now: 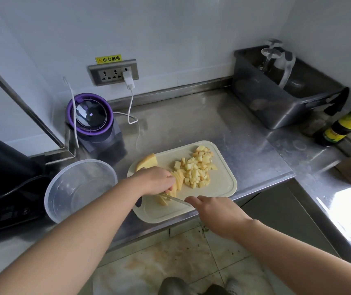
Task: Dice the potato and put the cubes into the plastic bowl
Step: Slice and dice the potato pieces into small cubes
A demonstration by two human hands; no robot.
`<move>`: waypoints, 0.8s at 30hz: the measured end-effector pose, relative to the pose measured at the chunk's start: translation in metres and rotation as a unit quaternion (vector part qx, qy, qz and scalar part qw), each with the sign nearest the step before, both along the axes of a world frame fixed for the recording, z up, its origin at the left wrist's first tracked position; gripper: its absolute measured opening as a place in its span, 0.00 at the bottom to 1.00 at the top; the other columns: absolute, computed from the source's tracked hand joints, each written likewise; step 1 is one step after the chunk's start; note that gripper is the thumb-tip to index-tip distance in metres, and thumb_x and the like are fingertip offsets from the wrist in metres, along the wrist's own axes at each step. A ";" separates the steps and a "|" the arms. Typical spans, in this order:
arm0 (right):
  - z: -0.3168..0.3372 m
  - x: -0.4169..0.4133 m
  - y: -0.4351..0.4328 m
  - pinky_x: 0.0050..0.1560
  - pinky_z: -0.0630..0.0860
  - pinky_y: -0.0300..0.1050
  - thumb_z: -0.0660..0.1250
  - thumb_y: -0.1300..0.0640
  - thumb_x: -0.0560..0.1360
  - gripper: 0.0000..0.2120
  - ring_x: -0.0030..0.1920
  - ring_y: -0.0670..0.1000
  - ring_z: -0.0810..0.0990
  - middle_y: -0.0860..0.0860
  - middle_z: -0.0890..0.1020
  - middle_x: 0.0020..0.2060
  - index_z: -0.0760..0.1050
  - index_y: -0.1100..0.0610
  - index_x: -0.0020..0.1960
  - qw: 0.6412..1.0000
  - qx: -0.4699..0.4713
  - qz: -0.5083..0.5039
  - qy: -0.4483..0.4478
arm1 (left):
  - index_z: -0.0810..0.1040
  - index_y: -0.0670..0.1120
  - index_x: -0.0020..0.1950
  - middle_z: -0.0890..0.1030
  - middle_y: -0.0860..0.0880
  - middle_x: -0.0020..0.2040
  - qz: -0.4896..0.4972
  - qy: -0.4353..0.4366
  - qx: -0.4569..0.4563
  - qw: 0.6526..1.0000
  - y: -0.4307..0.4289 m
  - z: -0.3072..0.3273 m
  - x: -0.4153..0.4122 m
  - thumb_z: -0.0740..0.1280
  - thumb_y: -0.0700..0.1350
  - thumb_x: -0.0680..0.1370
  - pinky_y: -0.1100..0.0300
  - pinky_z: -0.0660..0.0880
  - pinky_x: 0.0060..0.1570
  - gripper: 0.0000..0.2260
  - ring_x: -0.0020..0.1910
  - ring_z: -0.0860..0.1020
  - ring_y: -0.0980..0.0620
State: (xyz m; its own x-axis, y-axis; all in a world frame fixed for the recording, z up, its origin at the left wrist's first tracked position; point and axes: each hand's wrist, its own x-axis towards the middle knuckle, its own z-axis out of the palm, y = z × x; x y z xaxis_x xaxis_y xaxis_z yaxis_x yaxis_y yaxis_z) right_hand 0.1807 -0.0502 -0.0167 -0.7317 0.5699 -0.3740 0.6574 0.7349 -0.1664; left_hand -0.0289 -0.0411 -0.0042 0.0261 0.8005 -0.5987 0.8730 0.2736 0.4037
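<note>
Left hand (pixel 156 180) lies knuckles-up over a fanned stack of potato slices (pixel 177 181) near the middle of the cutting board (pixel 219 186), fingers curled down onto them, apparently to pin the stack so it cannot slide under the blade and to keep the fingertips tucked back.

Right hand (pixel 215 211) is at the board's near edge, fingers wrapped around the handle of a knife (pixel 173 199). The blade reaches left across a few strips (pixel 162 200) just below the left hand. Looks like slices are being cut to sticks before cross-cutting.

Diced cubes (pixel 198 167) are heaped toward the board's far right corner, probably pushed clear to leave cutting room. An uncut potato wedge (pixel 148 161) waits at the far left corner.

Clear plastic bowl (pixel 80 189) sits on the steel counter (pixel 212 124), just beside the board's left edge, no cubes visible inside; close enough for scraping cubes across. Transfer not yet begun.
</note>
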 end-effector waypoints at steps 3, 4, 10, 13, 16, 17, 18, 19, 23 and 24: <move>0.002 0.002 0.001 0.46 0.77 0.50 0.55 0.67 0.79 0.28 0.45 0.57 0.79 0.54 0.78 0.54 0.55 0.50 0.76 1.000 -0.008 -0.011 0.008 | 0.80 0.54 0.46 0.82 0.56 0.46 -0.006 0.011 0.041 0.999 0.004 0.001 -0.002 0.53 0.52 0.77 0.52 0.74 0.55 0.15 0.50 0.77 0.53; 0.002 0.001 0.002 0.46 0.77 0.50 0.55 0.67 0.79 0.27 0.45 0.57 0.79 0.54 0.78 0.53 0.56 0.50 0.76 1.000 -0.012 -0.017 0.011 | 0.80 0.54 0.47 0.82 0.56 0.46 -0.012 0.021 0.051 0.998 0.006 0.002 -0.003 0.53 0.52 0.77 0.52 0.74 0.55 0.15 0.50 0.77 0.53; 0.004 0.000 0.002 0.42 0.75 0.49 0.53 0.66 0.80 0.24 0.43 0.57 0.78 0.53 0.77 0.48 0.59 0.51 0.73 0.999 -0.029 -0.034 0.002 | 0.79 0.54 0.46 0.82 0.55 0.46 -0.001 -0.012 0.030 0.999 0.007 -0.005 0.001 0.53 0.51 0.78 0.51 0.75 0.55 0.15 0.49 0.78 0.52; 0.007 0.004 0.006 0.37 0.72 0.47 0.54 0.64 0.81 0.20 0.39 0.56 0.77 0.51 0.76 0.43 0.61 0.51 0.70 0.998 -0.031 -0.047 0.012 | 0.79 0.49 0.49 0.82 0.54 0.46 0.129 -0.120 0.156 0.972 0.011 0.001 -0.007 0.54 0.44 0.81 0.56 0.75 0.52 0.13 0.48 0.78 0.54; 0.011 0.010 0.014 0.38 0.74 0.48 0.54 0.61 0.82 0.15 0.38 0.55 0.76 0.52 0.77 0.41 0.64 0.51 0.67 0.996 -0.037 -0.073 0.045 | 0.78 0.46 0.51 0.81 0.50 0.44 0.317 -0.210 0.276 0.883 0.012 0.007 -0.020 0.54 0.37 0.80 0.56 0.77 0.49 0.13 0.45 0.80 0.52; 0.013 0.013 0.017 0.40 0.74 0.50 0.53 0.60 0.82 0.13 0.39 0.56 0.77 0.53 0.77 0.41 0.64 0.51 0.65 0.994 -0.040 -0.084 0.057 | 0.77 0.46 0.51 0.81 0.49 0.45 0.357 -0.216 0.281 0.864 0.011 0.005 -0.023 0.55 0.36 0.80 0.54 0.78 0.50 0.12 0.44 0.80 0.51; 0.013 0.015 0.021 0.39 0.74 0.51 0.52 0.60 0.82 0.11 0.39 0.56 0.77 0.53 0.77 0.40 0.65 0.52 0.63 0.992 -0.041 -0.098 0.066 | 0.77 0.47 0.49 0.81 0.48 0.45 0.375 -0.202 0.271 0.863 0.010 0.001 -0.026 0.56 0.35 0.79 0.52 0.79 0.50 0.12 0.44 0.80 0.51; 0.014 0.018 0.024 0.37 0.73 0.49 0.52 0.59 0.83 0.10 0.37 0.55 0.76 0.52 0.75 0.39 0.65 0.52 0.62 0.990 -0.037 -0.111 0.075 | 0.76 0.48 0.48 0.82 0.48 0.46 0.366 -0.162 0.248 0.882 0.008 -0.005 -0.028 0.58 0.36 0.79 0.51 0.79 0.51 0.11 0.44 0.81 0.50; 0.012 0.021 0.032 0.31 0.65 0.40 0.52 0.58 0.83 0.13 0.31 0.47 0.69 0.45 0.69 0.33 0.65 0.53 0.67 0.979 -0.020 -0.168 0.117 | 0.79 0.48 0.58 0.81 0.47 0.56 0.174 0.011 0.075 0.982 -0.005 -0.032 -0.022 0.66 0.44 0.77 0.52 0.76 0.57 0.10 0.53 0.79 0.46; 0.013 0.020 0.033 0.32 0.66 0.41 0.52 0.58 0.83 0.14 0.33 0.49 0.71 0.45 0.70 0.34 0.65 0.52 0.68 0.978 -0.017 -0.171 0.121 | 0.78 0.48 0.59 0.80 0.48 0.56 0.134 0.035 0.043 0.989 -0.008 -0.035 -0.017 0.67 0.47 0.77 0.53 0.76 0.54 0.12 0.52 0.79 0.47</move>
State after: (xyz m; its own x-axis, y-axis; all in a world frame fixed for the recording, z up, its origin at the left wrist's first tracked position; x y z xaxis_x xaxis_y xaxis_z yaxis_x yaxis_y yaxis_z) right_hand 0.2010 -0.0174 -0.0038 -0.5707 0.7864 -0.2363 0.8014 0.4708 -0.3688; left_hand -0.0464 -0.0491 -0.0395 -0.2325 0.8212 -0.5211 0.8009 0.4657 0.3766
